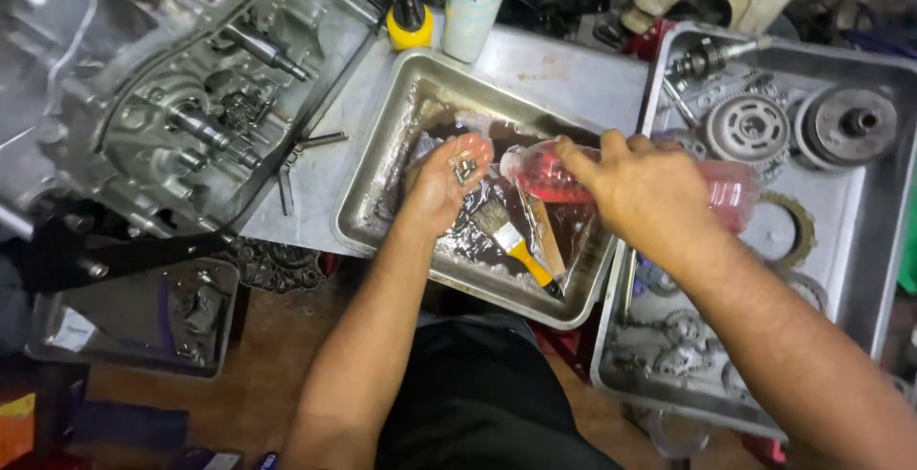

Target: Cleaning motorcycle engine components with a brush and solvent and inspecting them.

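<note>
Over a metal tray (382, 204), the left hand (441, 183) cups what may be small bolts (465, 166); the right hand (642, 188) grips a tilted red bottle (546, 174). Brush (511, 236) lies unused; gears (750, 128) wait right.

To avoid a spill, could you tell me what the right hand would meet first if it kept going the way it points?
Likely the left hand, cupped over the metal tray; the right hand points its bottle leftward at it, though depth is unclear.
</note>
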